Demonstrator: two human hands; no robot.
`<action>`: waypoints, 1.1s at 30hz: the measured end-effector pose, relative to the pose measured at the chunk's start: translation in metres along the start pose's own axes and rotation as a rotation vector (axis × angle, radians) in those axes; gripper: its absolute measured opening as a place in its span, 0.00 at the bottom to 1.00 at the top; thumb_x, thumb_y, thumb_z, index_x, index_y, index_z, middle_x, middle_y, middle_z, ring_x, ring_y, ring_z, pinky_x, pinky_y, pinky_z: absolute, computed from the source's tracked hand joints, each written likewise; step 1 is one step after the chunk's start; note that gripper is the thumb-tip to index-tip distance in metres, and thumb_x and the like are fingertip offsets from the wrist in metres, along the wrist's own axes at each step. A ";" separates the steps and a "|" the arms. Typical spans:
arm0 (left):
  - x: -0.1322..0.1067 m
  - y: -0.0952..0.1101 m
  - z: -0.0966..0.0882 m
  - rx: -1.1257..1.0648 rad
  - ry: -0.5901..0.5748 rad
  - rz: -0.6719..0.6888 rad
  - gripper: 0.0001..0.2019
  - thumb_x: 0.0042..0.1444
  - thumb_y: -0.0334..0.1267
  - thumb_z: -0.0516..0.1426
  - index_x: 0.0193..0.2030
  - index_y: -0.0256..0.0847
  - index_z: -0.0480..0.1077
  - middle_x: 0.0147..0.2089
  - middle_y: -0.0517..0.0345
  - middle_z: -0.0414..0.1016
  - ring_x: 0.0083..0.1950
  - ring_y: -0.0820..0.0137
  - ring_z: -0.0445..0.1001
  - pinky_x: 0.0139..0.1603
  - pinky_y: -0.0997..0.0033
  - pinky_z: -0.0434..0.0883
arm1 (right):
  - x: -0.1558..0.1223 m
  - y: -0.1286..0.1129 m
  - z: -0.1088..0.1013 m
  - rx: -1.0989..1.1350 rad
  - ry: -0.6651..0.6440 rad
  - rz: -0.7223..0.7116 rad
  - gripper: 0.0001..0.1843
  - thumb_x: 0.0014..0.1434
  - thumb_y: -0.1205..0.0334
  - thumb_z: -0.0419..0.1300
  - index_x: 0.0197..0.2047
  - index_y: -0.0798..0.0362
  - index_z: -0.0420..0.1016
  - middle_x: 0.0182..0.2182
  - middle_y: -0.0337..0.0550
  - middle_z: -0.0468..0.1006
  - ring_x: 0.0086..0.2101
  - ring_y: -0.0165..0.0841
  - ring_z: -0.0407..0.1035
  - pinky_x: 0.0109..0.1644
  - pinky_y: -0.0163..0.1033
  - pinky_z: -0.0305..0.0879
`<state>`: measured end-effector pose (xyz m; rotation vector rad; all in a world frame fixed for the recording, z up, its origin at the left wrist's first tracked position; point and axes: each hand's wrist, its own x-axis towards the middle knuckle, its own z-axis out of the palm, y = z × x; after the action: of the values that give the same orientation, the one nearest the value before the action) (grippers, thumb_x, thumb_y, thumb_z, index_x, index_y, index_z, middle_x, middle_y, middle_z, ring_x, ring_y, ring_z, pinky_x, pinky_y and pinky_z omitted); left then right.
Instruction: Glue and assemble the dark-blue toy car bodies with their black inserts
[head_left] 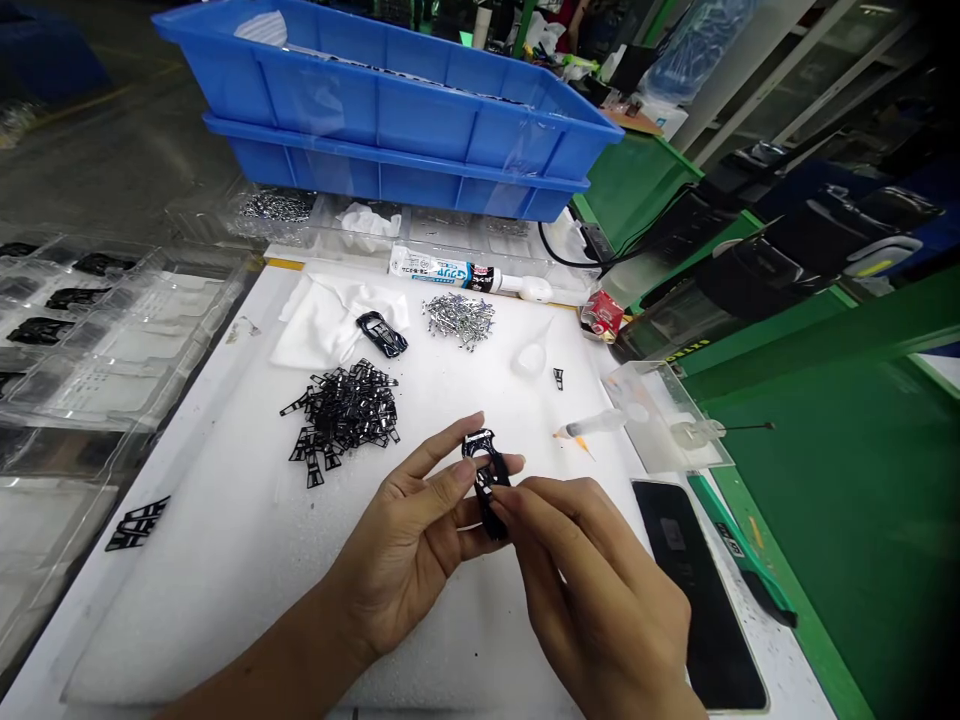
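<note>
Between the thumb and fingers of my left hand (412, 530) is a small black toy car body (484, 455), held up over the white foam sheet (420, 640). My right hand (600, 580) is closed in a pinch against the car body's near part; whatever its fingertips hold is hidden. A pile of small black frame-like plastic parts (349, 410) lies beyond my left hand. Farther back are a heap of tiny shiny silver pieces (459, 320) and another black toy car body (382, 334) on a white cloth (315, 320). One loose black part (558, 379) lies to the right.
Blue bins (405, 110) stand across the back, with a glue tube (442, 270) before them. At right are a syringe (600, 424), a clear box (667, 415), a phone (697, 590), a green cutter (739, 545) and a dark bottle (750, 270). Clear trays (135, 340) lie left.
</note>
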<state>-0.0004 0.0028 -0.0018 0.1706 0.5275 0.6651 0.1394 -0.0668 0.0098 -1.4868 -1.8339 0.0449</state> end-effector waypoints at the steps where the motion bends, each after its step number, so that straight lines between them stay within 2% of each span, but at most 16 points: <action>1: 0.000 0.000 0.000 -0.004 0.001 0.003 0.18 0.64 0.30 0.57 0.60 0.47 0.71 0.50 0.46 0.81 0.43 0.70 0.80 0.49 0.63 0.77 | 0.000 0.000 -0.001 -0.001 -0.006 0.008 0.20 0.58 0.82 0.59 0.51 0.57 0.74 0.41 0.49 0.74 0.39 0.32 0.69 0.40 0.38 0.71; 6: 0.001 0.000 -0.001 0.008 -0.010 0.012 0.18 0.64 0.30 0.58 0.59 0.47 0.71 0.51 0.47 0.81 0.45 0.69 0.80 0.49 0.63 0.77 | 0.001 0.005 -0.005 0.011 -0.034 0.089 0.16 0.61 0.76 0.60 0.50 0.52 0.76 0.41 0.46 0.70 0.37 0.30 0.65 0.36 0.37 0.67; 10: 0.000 0.000 -0.001 0.029 -0.009 0.019 0.18 0.64 0.30 0.57 0.59 0.47 0.70 0.52 0.47 0.81 0.45 0.66 0.81 0.45 0.64 0.78 | -0.006 0.006 -0.009 -0.048 -0.102 0.061 0.17 0.64 0.69 0.59 0.56 0.51 0.75 0.46 0.50 0.67 0.42 0.35 0.64 0.40 0.40 0.69; 13: -0.001 0.002 0.002 0.052 -0.016 0.052 0.17 0.64 0.31 0.57 0.58 0.48 0.69 0.52 0.49 0.81 0.49 0.63 0.81 0.50 0.60 0.76 | -0.017 0.002 -0.010 -0.106 -0.107 0.050 0.22 0.65 0.65 0.58 0.61 0.50 0.71 0.51 0.53 0.66 0.48 0.39 0.65 0.46 0.44 0.72; 15: -0.001 0.004 0.004 0.113 -0.036 0.107 0.14 0.64 0.31 0.57 0.55 0.47 0.69 0.52 0.51 0.81 0.54 0.63 0.79 0.58 0.60 0.72 | -0.021 -0.003 -0.008 -0.034 -0.028 0.188 0.22 0.66 0.64 0.56 0.62 0.48 0.69 0.51 0.52 0.68 0.47 0.37 0.69 0.47 0.44 0.74; 17: -0.002 0.004 0.006 0.207 -0.068 0.160 0.11 0.63 0.31 0.59 0.51 0.46 0.70 0.53 0.52 0.80 0.59 0.64 0.76 0.62 0.64 0.67 | -0.020 -0.008 -0.007 0.168 0.054 0.439 0.18 0.68 0.62 0.55 0.60 0.48 0.69 0.45 0.48 0.74 0.40 0.33 0.75 0.41 0.39 0.77; 19: -0.004 0.003 0.007 0.301 -0.106 0.180 0.08 0.63 0.31 0.60 0.47 0.46 0.70 0.55 0.53 0.79 0.59 0.64 0.75 0.58 0.66 0.69 | -0.016 -0.011 -0.006 0.441 0.066 0.657 0.14 0.67 0.59 0.56 0.55 0.50 0.69 0.37 0.44 0.79 0.32 0.31 0.77 0.35 0.36 0.78; 21: -0.008 -0.001 0.008 0.404 -0.102 0.205 0.05 0.62 0.31 0.60 0.43 0.45 0.68 0.56 0.52 0.78 0.57 0.62 0.76 0.52 0.65 0.72 | -0.011 -0.010 -0.006 0.596 0.063 0.753 0.12 0.65 0.56 0.60 0.50 0.50 0.69 0.31 0.40 0.79 0.28 0.31 0.76 0.31 0.34 0.78; 22: -0.010 -0.003 0.007 0.483 -0.071 0.239 0.05 0.62 0.31 0.60 0.41 0.44 0.68 0.56 0.52 0.78 0.56 0.61 0.76 0.52 0.64 0.72 | -0.010 -0.009 -0.006 0.591 0.082 0.764 0.13 0.64 0.56 0.62 0.49 0.50 0.69 0.29 0.39 0.79 0.26 0.31 0.76 0.30 0.34 0.77; 24: -0.014 -0.009 0.006 0.702 0.015 0.385 0.07 0.60 0.30 0.60 0.42 0.45 0.69 0.54 0.52 0.79 0.56 0.62 0.76 0.55 0.65 0.70 | -0.012 -0.005 -0.006 0.445 0.137 0.741 0.13 0.61 0.57 0.65 0.46 0.50 0.69 0.30 0.38 0.77 0.27 0.30 0.74 0.30 0.32 0.75; 26: -0.017 -0.015 0.002 0.959 0.072 0.580 0.15 0.58 0.28 0.61 0.50 0.48 0.70 0.52 0.55 0.79 0.54 0.65 0.76 0.56 0.68 0.69 | -0.017 -0.002 -0.006 0.274 0.162 0.669 0.12 0.60 0.59 0.66 0.44 0.49 0.69 0.31 0.38 0.76 0.30 0.30 0.74 0.32 0.33 0.74; 29: -0.019 -0.021 -0.005 1.272 0.054 0.792 0.28 0.57 0.25 0.61 0.61 0.53 0.66 0.47 0.60 0.80 0.45 0.70 0.78 0.51 0.73 0.71 | -0.026 -0.002 -0.004 0.167 0.190 0.537 0.10 0.60 0.64 0.64 0.44 0.50 0.69 0.34 0.40 0.73 0.33 0.30 0.71 0.37 0.35 0.72; 31: -0.020 -0.023 -0.009 1.388 0.030 0.884 0.28 0.57 0.23 0.61 0.61 0.54 0.68 0.44 0.61 0.81 0.41 0.71 0.79 0.47 0.75 0.72 | -0.030 -0.005 -0.001 0.172 0.230 0.441 0.13 0.59 0.70 0.64 0.46 0.50 0.68 0.35 0.41 0.72 0.33 0.30 0.70 0.37 0.36 0.71; 33: -0.023 -0.023 -0.013 1.433 -0.010 0.975 0.30 0.55 0.20 0.61 0.61 0.56 0.70 0.46 0.62 0.82 0.43 0.70 0.80 0.48 0.74 0.73 | -0.031 -0.007 -0.001 0.191 0.268 0.313 0.20 0.56 0.77 0.63 0.49 0.51 0.67 0.36 0.43 0.72 0.35 0.32 0.70 0.36 0.38 0.71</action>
<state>-0.0098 -0.0293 -0.0111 1.8647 0.8335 1.1052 0.1351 -0.0957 -0.0027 -1.5484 -1.3372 0.1602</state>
